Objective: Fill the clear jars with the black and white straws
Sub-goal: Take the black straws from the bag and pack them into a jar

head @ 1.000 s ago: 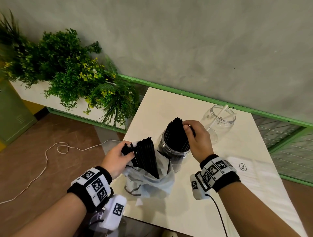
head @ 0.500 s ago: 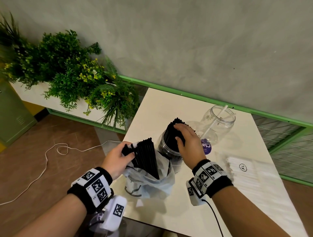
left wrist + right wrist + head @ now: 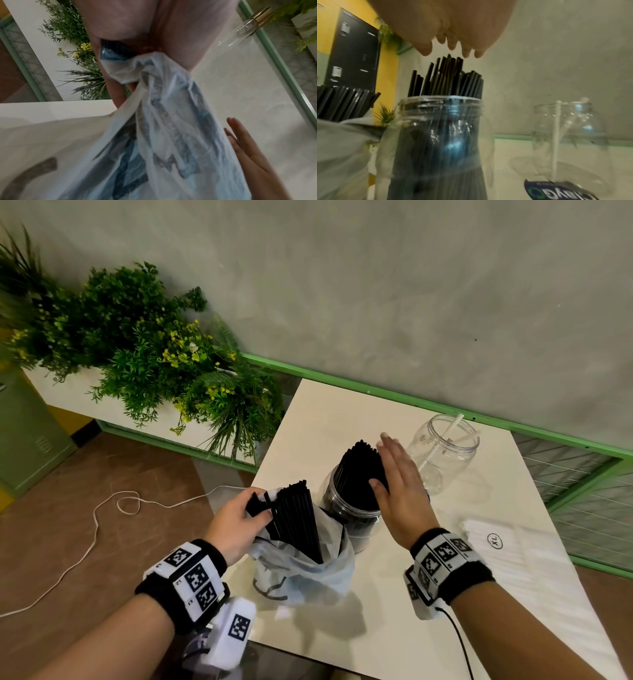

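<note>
A clear jar (image 3: 349, 508) packed with black straws (image 3: 359, 470) stands mid-table. My right hand (image 3: 397, 481) is flat and open, just right of the straw tops; in the right wrist view its fingertips (image 3: 453, 46) hover just above the straws (image 3: 450, 78). My left hand (image 3: 236, 518) grips a bundle of black straws (image 3: 294, 518) sticking out of a thin plastic bag (image 3: 305, 573). Behind stands a second clear jar (image 3: 445, 453) holding one white straw (image 3: 442, 440). A pack of white straws (image 3: 496, 546) lies to the right.
The white table (image 3: 335, 416) stands against a grey wall with a green rail (image 3: 411, 405). Potted greenery (image 3: 154, 361) fills the left side. A white cable (image 3: 102, 518) runs over the brown floor. My left wrist is near the table's front left edge.
My right hand has let go of the straw tops in the jar, lifted slightly and flattened out to their right. The left hand keeps its grip at the bag.
</note>
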